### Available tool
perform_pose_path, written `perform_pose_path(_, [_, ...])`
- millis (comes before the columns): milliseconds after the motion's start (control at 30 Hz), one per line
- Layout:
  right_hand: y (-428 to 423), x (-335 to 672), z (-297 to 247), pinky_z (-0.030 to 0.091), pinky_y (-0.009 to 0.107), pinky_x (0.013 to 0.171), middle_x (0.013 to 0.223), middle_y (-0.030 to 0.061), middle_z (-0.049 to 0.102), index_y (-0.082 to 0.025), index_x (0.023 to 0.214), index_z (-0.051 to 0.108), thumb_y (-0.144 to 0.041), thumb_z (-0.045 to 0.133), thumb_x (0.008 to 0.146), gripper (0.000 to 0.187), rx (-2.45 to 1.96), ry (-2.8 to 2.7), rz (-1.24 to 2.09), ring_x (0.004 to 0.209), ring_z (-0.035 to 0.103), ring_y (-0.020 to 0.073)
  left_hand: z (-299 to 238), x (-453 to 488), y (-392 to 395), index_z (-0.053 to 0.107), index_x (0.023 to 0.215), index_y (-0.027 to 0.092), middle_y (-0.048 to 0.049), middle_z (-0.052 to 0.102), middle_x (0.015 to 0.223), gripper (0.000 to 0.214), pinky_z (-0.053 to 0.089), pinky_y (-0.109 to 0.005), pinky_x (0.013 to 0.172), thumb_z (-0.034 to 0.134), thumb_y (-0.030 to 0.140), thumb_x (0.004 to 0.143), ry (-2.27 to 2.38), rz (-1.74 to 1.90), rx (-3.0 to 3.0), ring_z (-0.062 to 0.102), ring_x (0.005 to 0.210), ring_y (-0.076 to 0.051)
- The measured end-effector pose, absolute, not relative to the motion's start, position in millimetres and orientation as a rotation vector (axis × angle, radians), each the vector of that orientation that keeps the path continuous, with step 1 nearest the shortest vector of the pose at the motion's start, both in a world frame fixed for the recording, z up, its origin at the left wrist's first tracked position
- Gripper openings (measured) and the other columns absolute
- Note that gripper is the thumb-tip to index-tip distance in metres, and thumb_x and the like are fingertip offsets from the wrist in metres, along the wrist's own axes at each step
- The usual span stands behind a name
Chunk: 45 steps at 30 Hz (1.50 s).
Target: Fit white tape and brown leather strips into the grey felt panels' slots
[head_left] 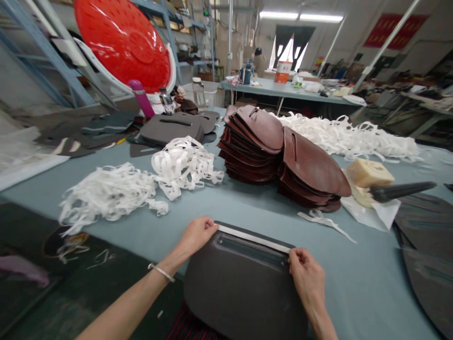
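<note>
At dark panel (244, 293), left hand (198, 234) and right hand (308, 276) pinching white strip (254, 240), red banner (381, 29) (writing blurred)

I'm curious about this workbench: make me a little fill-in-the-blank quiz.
A bracelet circles the person's ____ wrist.
The left hand and right hand pinch the dark panel; its long strip is coloured ____.
The stacked panels are coloured ____.
In the picture, a yellowish block sits to the ____ of those stacked panels.
Missing words: left; white; brown; right.
</note>
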State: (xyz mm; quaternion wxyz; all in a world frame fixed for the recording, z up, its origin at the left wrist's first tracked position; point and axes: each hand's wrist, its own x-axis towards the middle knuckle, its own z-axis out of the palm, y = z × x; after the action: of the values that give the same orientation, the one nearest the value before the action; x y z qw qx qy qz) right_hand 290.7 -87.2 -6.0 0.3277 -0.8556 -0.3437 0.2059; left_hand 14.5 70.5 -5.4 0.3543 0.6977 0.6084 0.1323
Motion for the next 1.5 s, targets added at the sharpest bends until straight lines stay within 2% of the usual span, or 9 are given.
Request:
perform_pose_path(433, [-81,292,-10,0.038,0.024,0.051,0.051,-0.003,0.059,-0.021,0.073,0.06,-0.045,0.051,0.076,0.026,-2.223,-0.75,0.571,0.046,0.053,0.0138,-11,20,73,0.065,0.076,0.021,0.0001,0.066,0.069,0.025,0.032,-0.024,0.055,0.052,0.042,0.077,1.689,0.248,1.817,0.059,0.064,-0.015])
perform_pose_path(667, [-78,296,-19,0.036,0.022,0.042,0.052,-0.0032,0.058,-0.021,0.069,0.057,-0.036,0.046,0.077,0.02,-2.094,-0.676,0.655,0.041,0.05,0.012,-10,22,73,0.061,0.08,0.023,0.0005,0.065,0.069,0.031,0.034,-0.025,0.057,0.044,0.049,0.081,1.721,0.066,1.901,0.06,0.065,-0.018])
perform_pose_path(800, [-77,297,-21,0.036,0.021,0.045,0.051,-0.0038,0.058,-0.021,0.066,0.056,-0.032,0.045,0.077,0.019,-2.14,-0.692,0.593,0.042,0.051,0.0114,-12,25,69,0.059,0.085,0.023,0.0004,0.064,0.07,0.033,0.036,-0.026,0.056,0.043,0.052,0.083,1.763,0.026,1.954,0.059,0.064,-0.019])
perform_pose_path(933, [-77,295,-21,0.035,0.021,0.049,0.052,-0.0033,0.057,-0.021,0.066,0.058,-0.029,0.045,0.077,0.019,-2.214,-0.736,0.506,0.047,0.051,0.0117,-17,29,58,0.055,0.097,0.021,-0.0018,0.063,0.083,0.029,0.041,-0.027,0.061,0.046,0.045,0.085,1.77,0.277,2.095,0.059,0.069,-0.018])
perform_pose_path(1033, [-75,294,-19,0.033,0.021,0.052,0.053,-0.0024,0.057,-0.021,0.067,0.058,-0.028,0.045,0.077,0.018,-2.271,-0.776,0.452,0.05,0.051,0.0118,-21,33,48,0.058,0.093,0.019,-0.006,0.062,0.092,0.02,0.044,-0.031,0.073,0.042,0.029,0.088,1.582,0.495,2.473,0.057,0.083,-0.021])
perform_pose_path(1167, [-73,293,-9,0.031,0.023,0.055,0.057,-0.0013,0.058,-0.019,0.081,0.06,-0.023,0.049,0.078,0.011,-2.406,-0.869,0.383,0.056,0.053,0.0133,-19,37,29,0.062,0.105,0.016,-0.0116,0.062,0.1,0.031,0.043,-0.038,0.076,0.036,0.013,0.088,1.461,0.4,2.873,0.055,0.09,-0.026])
perform_pose_path(1300, [-68,281,5,0.03,0.025,0.055,0.064,0.0017,0.06,-0.019,0.099,0.058,-0.016,0.044,0.087,0.019,-2.747,-1.209,0.26,0.058,0.055,0.0156,-11,39,9,0.049,0.132,0.027,-0.0145,0.056,0.116,0.042,0.045,-0.041,0.079,0.045,0.029,0.091,1.403,0.298,2.96,0.053,0.101,-0.029])
perform_pose_path(1367, [-63,267,8,0.032,0.026,0.059,0.076,0.0053,0.062,-0.021,0.106,0.059,-0.013,0.04,0.089,0.026,-2.662,-1.522,0.148,0.066,0.057,0.0169,-8,42,5,0.044,0.136,0.034,-0.0151,0.052,0.122,0.047,0.045,-0.044,0.083,0.049,0.036,0.089,1.398,0.257,2.962,0.05,0.109,-0.032])
perform_pose_path(1500, [-49,232,6,0.037,0.034,0.073,0.098,0.0085,0.06,-0.025,0.124,0.053,-0.013,0.044,0.088,0.038,-2.181,-2.06,-0.04,0.089,0.052,0.0226,-7,47,14,0.048,0.132,0.037,-0.0145,0.048,0.128,0.044,0.042,-0.049,0.091,0.051,0.04,0.088,1.419,0.263,2.892,0.046,0.117,-0.033])
